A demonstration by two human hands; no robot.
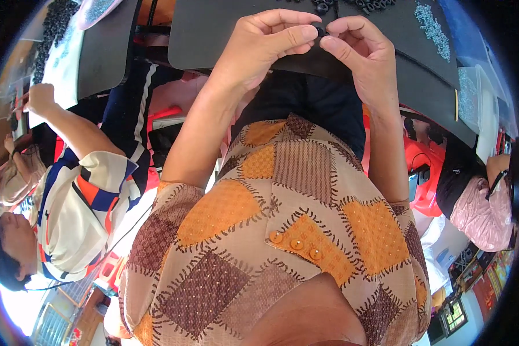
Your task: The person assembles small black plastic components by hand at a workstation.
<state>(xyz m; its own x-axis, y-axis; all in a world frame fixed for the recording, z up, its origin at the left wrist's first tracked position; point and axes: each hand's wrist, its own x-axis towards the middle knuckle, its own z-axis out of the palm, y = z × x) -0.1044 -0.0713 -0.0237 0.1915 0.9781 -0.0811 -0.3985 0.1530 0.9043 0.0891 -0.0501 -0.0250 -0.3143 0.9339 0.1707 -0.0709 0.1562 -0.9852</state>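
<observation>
A dark bench (225, 34) fills the top of the view, with a patterned orange and brown blouse (282, 230) below it. To the person's left, a co-worker (81, 196) in a striped shirt reaches toward a second dark mat (101, 57). A heap of small black rings (352, 4) lies at the far edge of the bench, pale beads (433, 29) to its right. The left hand (265, 46) and right hand (360, 49) meet over the bench, fingertips pinched shut on one black ring (320, 32) between them, held just above the bench.
</observation>
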